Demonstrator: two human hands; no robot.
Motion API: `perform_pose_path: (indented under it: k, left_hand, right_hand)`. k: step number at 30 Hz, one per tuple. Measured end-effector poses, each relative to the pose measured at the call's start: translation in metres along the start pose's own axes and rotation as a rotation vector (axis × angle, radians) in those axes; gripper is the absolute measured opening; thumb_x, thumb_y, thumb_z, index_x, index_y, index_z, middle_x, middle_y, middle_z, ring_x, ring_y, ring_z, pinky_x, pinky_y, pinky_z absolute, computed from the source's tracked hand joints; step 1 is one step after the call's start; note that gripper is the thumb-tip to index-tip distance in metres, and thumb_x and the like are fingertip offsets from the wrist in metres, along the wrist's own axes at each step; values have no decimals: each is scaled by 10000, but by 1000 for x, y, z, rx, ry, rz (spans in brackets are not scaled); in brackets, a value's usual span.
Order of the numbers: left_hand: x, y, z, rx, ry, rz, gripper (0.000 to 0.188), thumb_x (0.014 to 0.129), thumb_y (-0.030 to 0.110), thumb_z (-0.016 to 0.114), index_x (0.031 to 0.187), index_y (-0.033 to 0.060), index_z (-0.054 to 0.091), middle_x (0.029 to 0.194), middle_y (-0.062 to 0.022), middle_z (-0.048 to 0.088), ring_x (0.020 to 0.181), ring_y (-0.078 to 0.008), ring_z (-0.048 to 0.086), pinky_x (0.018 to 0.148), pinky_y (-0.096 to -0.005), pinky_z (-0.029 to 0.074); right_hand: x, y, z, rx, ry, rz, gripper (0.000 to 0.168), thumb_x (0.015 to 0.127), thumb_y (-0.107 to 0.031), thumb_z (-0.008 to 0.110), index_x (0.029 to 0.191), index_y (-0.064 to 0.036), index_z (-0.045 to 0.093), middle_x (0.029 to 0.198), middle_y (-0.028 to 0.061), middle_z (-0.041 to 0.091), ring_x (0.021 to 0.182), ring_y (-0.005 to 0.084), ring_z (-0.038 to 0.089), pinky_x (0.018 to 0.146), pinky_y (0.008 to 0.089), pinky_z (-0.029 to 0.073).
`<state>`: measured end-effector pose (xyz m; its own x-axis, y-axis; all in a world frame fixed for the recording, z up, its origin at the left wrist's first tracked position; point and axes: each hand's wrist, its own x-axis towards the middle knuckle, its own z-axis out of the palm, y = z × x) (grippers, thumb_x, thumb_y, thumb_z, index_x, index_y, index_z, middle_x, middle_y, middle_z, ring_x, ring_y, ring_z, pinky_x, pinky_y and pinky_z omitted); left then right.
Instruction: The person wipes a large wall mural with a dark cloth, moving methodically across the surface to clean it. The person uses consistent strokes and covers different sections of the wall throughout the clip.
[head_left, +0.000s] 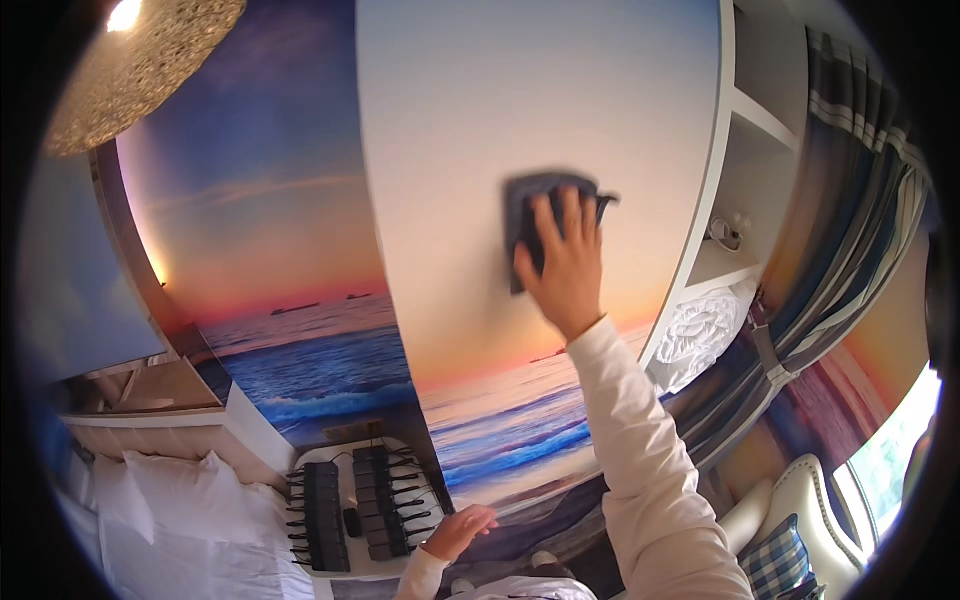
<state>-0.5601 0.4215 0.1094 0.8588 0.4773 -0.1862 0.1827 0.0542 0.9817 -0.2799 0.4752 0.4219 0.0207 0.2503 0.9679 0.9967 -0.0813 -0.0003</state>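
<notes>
My right hand (566, 259) presses a dark grey cloth (525, 202) flat against a tall panel (450, 225) printed with a sunset sea scene. The fingers are spread over the cloth, and a loose corner of it sticks out to the right. Low in the view, my left hand (461, 529) is held out in front of the body with nothing in it, its fingers loosely extended near the panel's lower edge.
A white table (375, 566) with rows of black devices stands at lower left, beside a bed (195, 555) with pillows. Right of the panel are open shelves (765, 127), folded white bedding (697, 330), a striped curtain (817, 322) and an armchair (810, 487). A textured lamp (150, 82) hangs upper left.
</notes>
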Motion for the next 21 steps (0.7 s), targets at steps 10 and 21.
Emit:
perform_pose_path:
  k: [10, 21]
  left_hand:
    - [47, 8, 70, -8, -85, 19, 347, 1001, 327, 446, 1230, 92, 560, 1069, -17, 649, 920, -108, 583, 727, -246, 425]
    - [109, 42, 154, -20, -111, -42, 334, 995, 270, 479, 1204, 23, 560, 1028, -57, 621, 892, -141, 566, 796, -264, 469]
  right_hand:
    - [-131, 115, -1, 1, -230, 60, 515, 746, -237, 662, 1246, -193, 549, 1386, 161, 413, 1268, 431, 364, 1023, 564, 304]
    - [-193, 160, -4, 34, -330, 37, 505, 800, -225, 637, 1289, -214, 514, 1398, 149, 395, 1264, 427, 368, 994, 581, 331]
